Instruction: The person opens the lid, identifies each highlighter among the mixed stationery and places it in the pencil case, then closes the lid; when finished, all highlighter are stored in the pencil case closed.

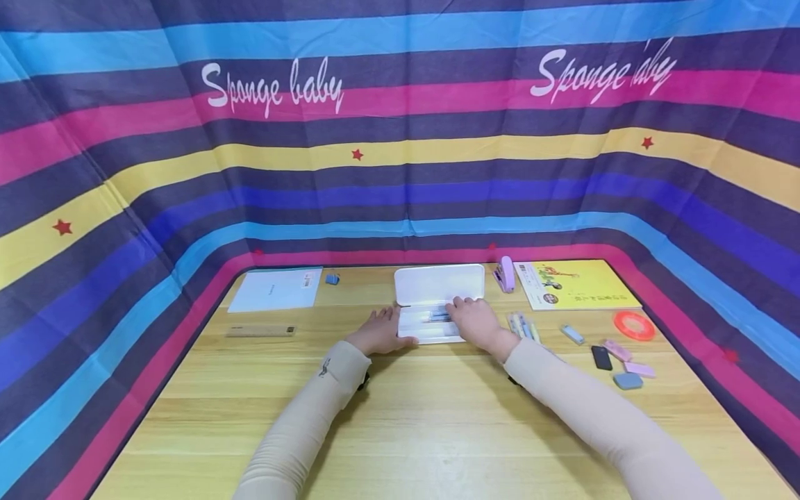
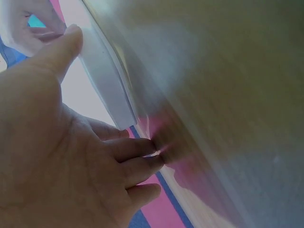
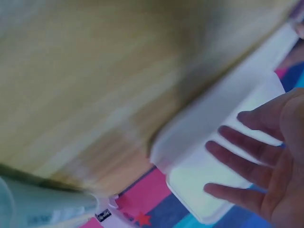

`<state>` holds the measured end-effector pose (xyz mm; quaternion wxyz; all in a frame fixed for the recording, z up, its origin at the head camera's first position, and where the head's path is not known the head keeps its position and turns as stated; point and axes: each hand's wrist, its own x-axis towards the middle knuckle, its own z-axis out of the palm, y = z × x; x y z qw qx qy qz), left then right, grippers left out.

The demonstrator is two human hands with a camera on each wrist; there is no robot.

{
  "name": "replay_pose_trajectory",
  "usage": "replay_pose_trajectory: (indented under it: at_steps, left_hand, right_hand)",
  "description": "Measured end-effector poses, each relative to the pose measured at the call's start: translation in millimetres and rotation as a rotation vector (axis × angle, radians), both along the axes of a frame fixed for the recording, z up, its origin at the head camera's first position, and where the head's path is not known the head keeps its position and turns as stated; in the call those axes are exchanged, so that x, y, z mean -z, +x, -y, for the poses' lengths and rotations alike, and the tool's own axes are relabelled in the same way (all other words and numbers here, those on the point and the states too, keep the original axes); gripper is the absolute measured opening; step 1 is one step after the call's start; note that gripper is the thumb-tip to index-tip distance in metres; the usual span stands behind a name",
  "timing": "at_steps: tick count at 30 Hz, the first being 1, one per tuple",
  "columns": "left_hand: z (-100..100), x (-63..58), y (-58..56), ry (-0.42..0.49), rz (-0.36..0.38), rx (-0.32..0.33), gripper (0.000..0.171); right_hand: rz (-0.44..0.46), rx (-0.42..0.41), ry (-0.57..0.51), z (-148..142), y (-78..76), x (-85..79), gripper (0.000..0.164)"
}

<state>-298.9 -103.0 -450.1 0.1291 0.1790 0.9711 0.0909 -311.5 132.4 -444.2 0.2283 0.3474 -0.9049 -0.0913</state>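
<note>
A white pencil case (image 1: 431, 336) lies with its lid (image 1: 437, 281) raised at the back; several pens (image 1: 439, 314) are inside it. My left hand (image 1: 379, 332) holds the case by its left end. In the left wrist view, that thumb rests on the case's front wall (image 2: 102, 78), while the fingers lie around the end. Over the right part of the case is my right hand (image 1: 476, 321), fingers reaching above the tray. The right wrist view shows the right hand (image 3: 273, 164) with spread fingers and nothing visible between them.
Left: a white booklet (image 1: 275, 288), blue sharpener-like object (image 1: 332, 279) and ruler (image 1: 261, 331). Right: a purple stapler (image 1: 505, 274), several markers (image 1: 523, 326), yellow book (image 1: 581, 285), orange ring (image 1: 634, 325), small blue block (image 1: 572, 334) and several eraser-like blocks (image 1: 628, 380). A striped curtain (image 1: 406, 194) surrounds the table.
</note>
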Motion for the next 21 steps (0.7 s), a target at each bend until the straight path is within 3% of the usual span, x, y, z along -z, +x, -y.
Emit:
replay_pose_trajectory:
  at_steps: [10, 13, 17, 21]
  left_hand:
    - [0, -1.4, 0.8, 0.006, -0.001, 0.008, 0.102]
    - [1, -2.2, 0.9, 0.005, 0.004, 0.006, 0.101]
    - [1, -2.3, 1.6, 0.006, 0.018, 0.001, 0.101]
    - [0, -2.7, 2.3, 0.019, 0.024, -0.006, 0.100]
  right_hand:
    - [0.152, 0.323, -0.260, -32, 10.6, -34.8, 0.013]
    - [0.245, 0.450, -0.296, -42, 13.9, -39.2, 0.027]
    - [0.392, 0.603, -0.320, -56, 20.0, -42.2, 0.062]
    - [0.509, 0.689, -0.342, -69, 25.1, -44.5, 0.081]
